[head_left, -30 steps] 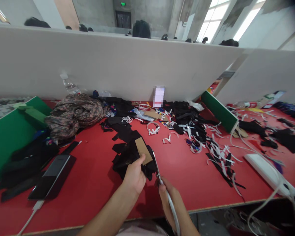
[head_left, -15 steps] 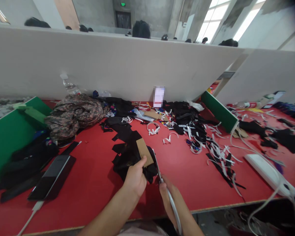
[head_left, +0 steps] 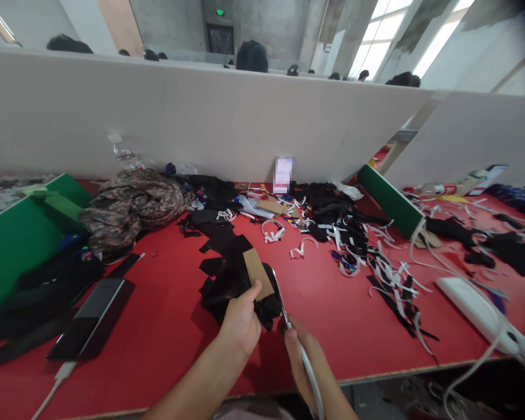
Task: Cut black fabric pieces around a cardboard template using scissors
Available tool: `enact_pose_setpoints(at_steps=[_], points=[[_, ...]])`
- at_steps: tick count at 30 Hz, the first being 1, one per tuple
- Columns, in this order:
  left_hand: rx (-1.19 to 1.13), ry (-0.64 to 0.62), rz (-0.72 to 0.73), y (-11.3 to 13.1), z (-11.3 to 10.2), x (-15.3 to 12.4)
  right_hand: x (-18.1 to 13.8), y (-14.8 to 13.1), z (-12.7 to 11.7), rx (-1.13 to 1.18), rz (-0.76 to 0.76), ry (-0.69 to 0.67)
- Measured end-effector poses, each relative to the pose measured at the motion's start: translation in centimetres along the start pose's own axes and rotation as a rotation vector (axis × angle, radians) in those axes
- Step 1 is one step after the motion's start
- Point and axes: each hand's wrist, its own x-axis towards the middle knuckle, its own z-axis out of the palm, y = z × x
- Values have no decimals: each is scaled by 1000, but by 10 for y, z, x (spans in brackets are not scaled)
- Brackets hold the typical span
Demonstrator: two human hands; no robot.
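Cardboard: a flat tan rectangle lying on the black fabric in front of the person, its near end under the left thumb.
Black fabric: bunched beneath the cardboard and to its left, with jagged, angular edges; dark pieces trail from it toward the far side.
Left hand: thumb pressed on the cardboard, gripping it together with the fabric; the other fingers are mostly hidden below, so their exact hold cannot be told.
Right hand: fingers wrapped round the pale handles of the scissors.
Scissor blades: pointing away from the body, close along the fabric's right edge and nearly together; whether they bite into cloth cannot be told.
Offcuts: curled white strips and narrow black strips lie to the right on the red table; they suggest that a fair amount of cutting is done.
Uncut cloth: the held fabric spreads well past the cardboard on the left, so the cutting looks unfinished; how much of the dark cloth pile at the back is waste cannot be told.
Table's left side: a floral-patterned cloth bundle, with a phone on a white cable nearer the person.
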Motion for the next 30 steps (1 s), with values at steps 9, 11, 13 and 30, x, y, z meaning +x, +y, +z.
enact_pose_setpoints(at_steps=[9,11,13,30], points=[[15,4,2,1,-2,1,-1,-5,-1,23,20,-4],[18,-5,-6,0,-3,1,-1,-7,-1,28,22,-7],[16,-7,-11,0,-3,1,-1,-7,-1,18,29,-11],[49,-33,19,-1,-3,0,5,3,-6,-31,50,-31]])
